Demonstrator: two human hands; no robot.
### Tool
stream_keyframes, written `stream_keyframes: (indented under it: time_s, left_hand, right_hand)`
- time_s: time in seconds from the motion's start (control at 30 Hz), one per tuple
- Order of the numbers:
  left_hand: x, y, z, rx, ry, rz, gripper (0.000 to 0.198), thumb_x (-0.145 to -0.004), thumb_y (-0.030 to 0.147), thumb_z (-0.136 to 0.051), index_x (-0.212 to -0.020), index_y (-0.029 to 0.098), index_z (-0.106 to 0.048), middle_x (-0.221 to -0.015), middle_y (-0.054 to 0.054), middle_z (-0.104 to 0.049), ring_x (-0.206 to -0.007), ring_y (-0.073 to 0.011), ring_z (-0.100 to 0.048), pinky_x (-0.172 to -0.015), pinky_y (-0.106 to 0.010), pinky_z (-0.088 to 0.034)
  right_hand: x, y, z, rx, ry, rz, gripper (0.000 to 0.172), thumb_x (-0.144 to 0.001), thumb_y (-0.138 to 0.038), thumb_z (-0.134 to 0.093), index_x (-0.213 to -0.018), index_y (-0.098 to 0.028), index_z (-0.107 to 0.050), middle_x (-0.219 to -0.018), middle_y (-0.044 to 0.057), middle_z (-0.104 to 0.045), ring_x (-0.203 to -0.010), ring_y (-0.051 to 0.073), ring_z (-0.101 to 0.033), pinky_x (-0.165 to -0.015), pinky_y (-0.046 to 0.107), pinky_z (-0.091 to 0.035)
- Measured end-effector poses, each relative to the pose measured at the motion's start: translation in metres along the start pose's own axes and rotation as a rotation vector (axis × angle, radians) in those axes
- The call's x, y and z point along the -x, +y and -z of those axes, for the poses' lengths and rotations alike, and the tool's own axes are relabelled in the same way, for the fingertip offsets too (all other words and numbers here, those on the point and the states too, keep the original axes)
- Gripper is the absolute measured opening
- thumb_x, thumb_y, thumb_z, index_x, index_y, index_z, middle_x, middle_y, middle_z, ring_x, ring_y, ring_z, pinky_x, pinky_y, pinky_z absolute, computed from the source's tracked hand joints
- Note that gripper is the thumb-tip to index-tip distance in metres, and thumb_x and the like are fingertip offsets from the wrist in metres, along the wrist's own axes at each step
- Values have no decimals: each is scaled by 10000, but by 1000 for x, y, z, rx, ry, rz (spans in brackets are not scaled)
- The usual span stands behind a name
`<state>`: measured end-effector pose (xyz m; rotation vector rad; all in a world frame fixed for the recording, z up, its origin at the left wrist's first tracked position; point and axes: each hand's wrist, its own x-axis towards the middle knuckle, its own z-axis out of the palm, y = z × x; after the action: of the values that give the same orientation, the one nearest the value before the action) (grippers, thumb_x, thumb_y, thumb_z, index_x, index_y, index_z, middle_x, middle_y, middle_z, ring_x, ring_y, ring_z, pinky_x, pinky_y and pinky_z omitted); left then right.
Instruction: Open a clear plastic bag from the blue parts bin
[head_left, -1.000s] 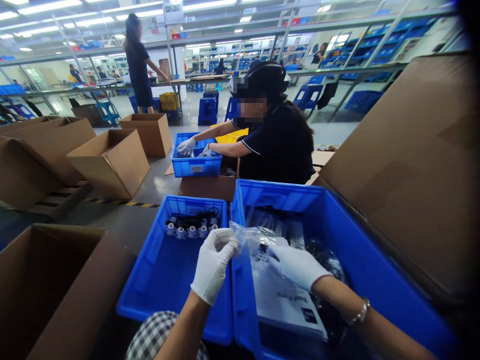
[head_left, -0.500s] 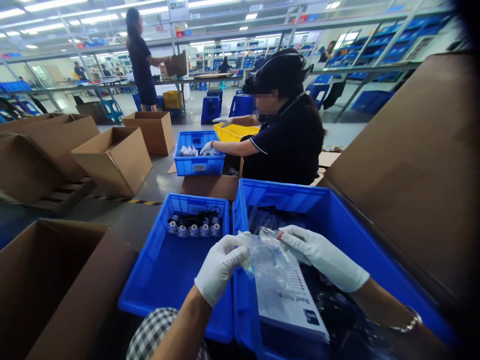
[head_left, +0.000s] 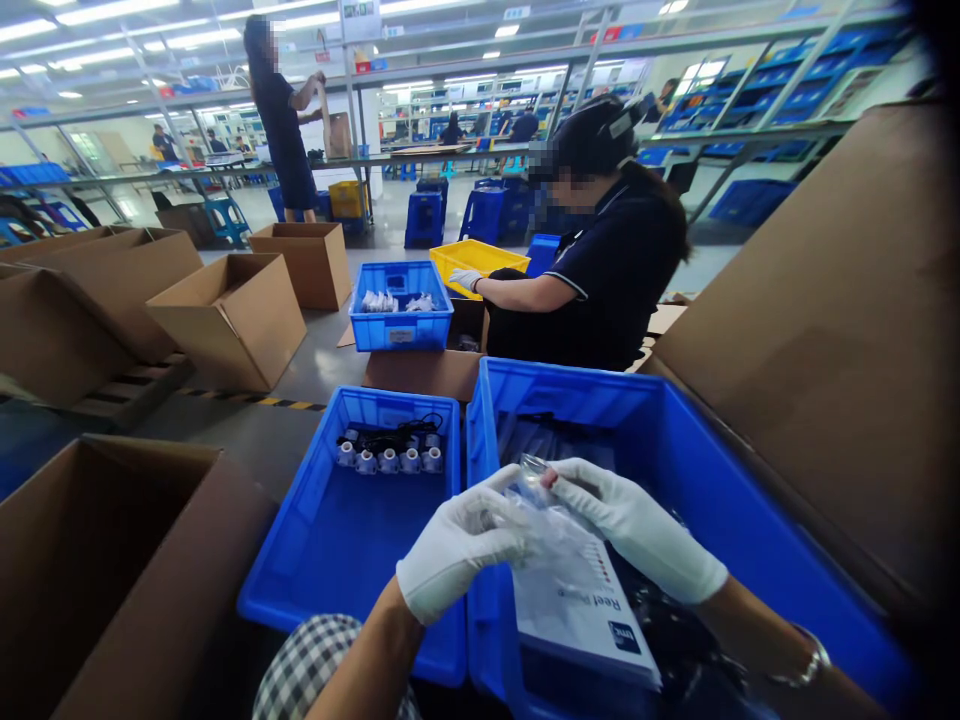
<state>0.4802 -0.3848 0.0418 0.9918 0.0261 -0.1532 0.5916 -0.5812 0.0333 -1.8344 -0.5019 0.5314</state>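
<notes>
My left hand [head_left: 461,545], in a white glove, is closed on the left side of a clear plastic bag [head_left: 551,535]. My right hand [head_left: 637,520], also gloved with a bare fingertip showing, pinches the bag's upper edge. Below the bag lies a printed booklet [head_left: 581,620] marked "Reef", resting in the large blue bin [head_left: 701,460] over dark bagged items [head_left: 667,620]. What the bag holds, if anything, I cannot make out. Left of it, a second blue bin [head_left: 360,560] contains a row of white-and-grey fittings [head_left: 388,460] with black cables.
A seated co-worker [head_left: 615,250] reaches toward a yellow bin [head_left: 480,258], beside a blue bin [head_left: 401,330] of small packets. Open cardboard boxes [head_left: 232,320] stand at left, and a large cardboard panel [head_left: 825,330] rises at right. Another person [head_left: 277,130] stands at the back.
My left hand has moved right along the bag, closer to my right hand, which shifted slightly left. The seated co-worker's hand left the blue bin for the yellow one.
</notes>
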Motion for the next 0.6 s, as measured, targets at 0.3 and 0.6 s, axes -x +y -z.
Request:
stream_keyframes:
  time_s: [0.3,0.6]
  left_hand:
    - [0,-5,0,-122,-49,-38,134,-682,154,-788,-759,154,-679,-1380,-88,-537,-1097,-229,-572,-836,-287,-473]
    - [-7,-12,0,-184,84,-94,157,-702,194,-756,-817,127,-674,-804,-29,-665,-758,-131,-576,-745,-263,-466]
  right_hand:
    - [8,-14,-3,-23,-144,0,496,-825,-671,-619,-876,-178,-630,-742,7,-540,-602,122,-453,-526,241,-370]
    - [12,-19,0,-111,-103,-18,525,-791,-690,-654,-872,-174,-597,-749,-1,-509,-528,72,-345,-470,223,-264]
